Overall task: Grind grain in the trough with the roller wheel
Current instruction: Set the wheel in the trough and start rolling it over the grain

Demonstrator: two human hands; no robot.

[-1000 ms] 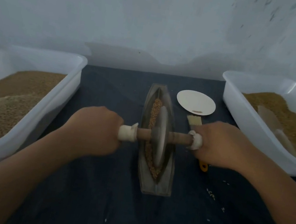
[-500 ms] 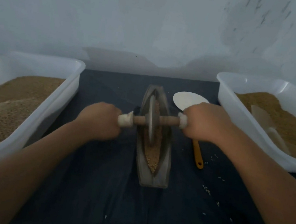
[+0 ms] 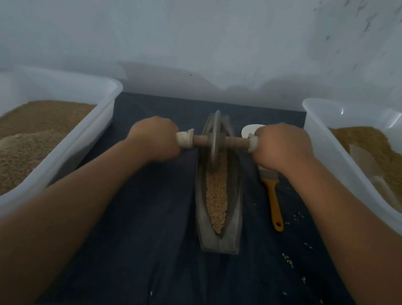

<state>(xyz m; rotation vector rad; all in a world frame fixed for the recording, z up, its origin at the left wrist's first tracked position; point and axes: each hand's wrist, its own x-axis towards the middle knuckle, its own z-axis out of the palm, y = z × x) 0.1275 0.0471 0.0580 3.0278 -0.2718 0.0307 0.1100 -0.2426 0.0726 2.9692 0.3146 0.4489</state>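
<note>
A boat-shaped grey trough point(image 3: 233, 219) lies lengthwise on the dark cloth in the middle, with tan grain point(image 3: 217, 194) along its groove. The metal roller wheel point(image 3: 214, 141) stands upright in the far end of the trough on a wooden axle. My left hand point(image 3: 155, 139) grips the axle's left, white-wrapped end. My right hand point(image 3: 282, 149) grips the right end. Both arms reach far forward.
A white tub of grain point(image 3: 44, 160) stands at the left, and another white tub point(image 3: 335, 172) with grain and a scoop at the right. An orange-handled brush point(image 3: 272, 197) lies right of the trough, a white dish point(image 3: 248, 130) beyond it. Loose grains dot the cloth.
Both hands have pushed the wheel away from me along the trough, from its middle to its far end. The near grain is now uncovered.
</note>
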